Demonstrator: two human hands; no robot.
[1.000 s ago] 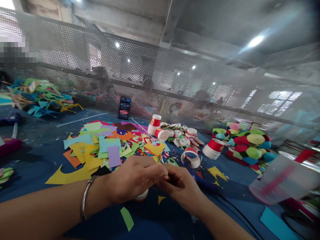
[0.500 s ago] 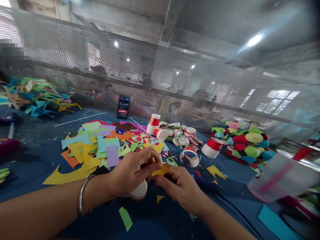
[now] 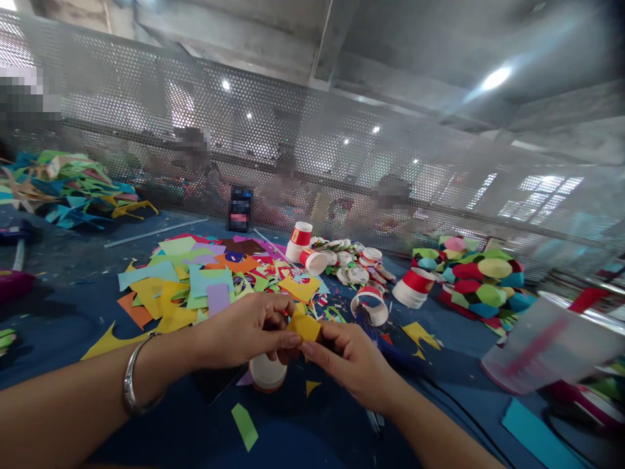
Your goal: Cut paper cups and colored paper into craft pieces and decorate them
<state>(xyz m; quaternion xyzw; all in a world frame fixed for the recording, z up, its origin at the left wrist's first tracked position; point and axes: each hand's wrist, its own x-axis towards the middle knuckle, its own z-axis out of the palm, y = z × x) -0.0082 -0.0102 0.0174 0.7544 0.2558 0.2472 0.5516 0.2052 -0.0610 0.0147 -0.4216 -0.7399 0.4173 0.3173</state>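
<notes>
A small yellow paper piece (image 3: 305,325) with angled edges is pinched between both hands above the blue table. My left hand (image 3: 249,331), a silver bangle on its wrist, grips the paper's left side with thumb and fingers. On the right side, the thumb and fingers of my right hand (image 3: 349,358) close on the same piece. Just below the left hand stands a white paper cup (image 3: 267,372), its top partly covered by the fingers. A green paper scrap (image 3: 245,426) and a small yellow scrap lie nearby on the table.
A heap of coloured paper (image 3: 195,280) spreads at left centre. Behind are red-and-white cups (image 3: 414,288) and a pile of cut cup bottoms (image 3: 352,266). Coloured paper-covered pieces (image 3: 488,280) sit right, near a translucent cup (image 3: 547,345). A dark cable (image 3: 463,410) crosses the right side.
The yellow paper has turned to show a broader face and sits slightly higher. My left hand has shifted a little left, its fingers regripping the edge; the right hand stays nearly in place.
</notes>
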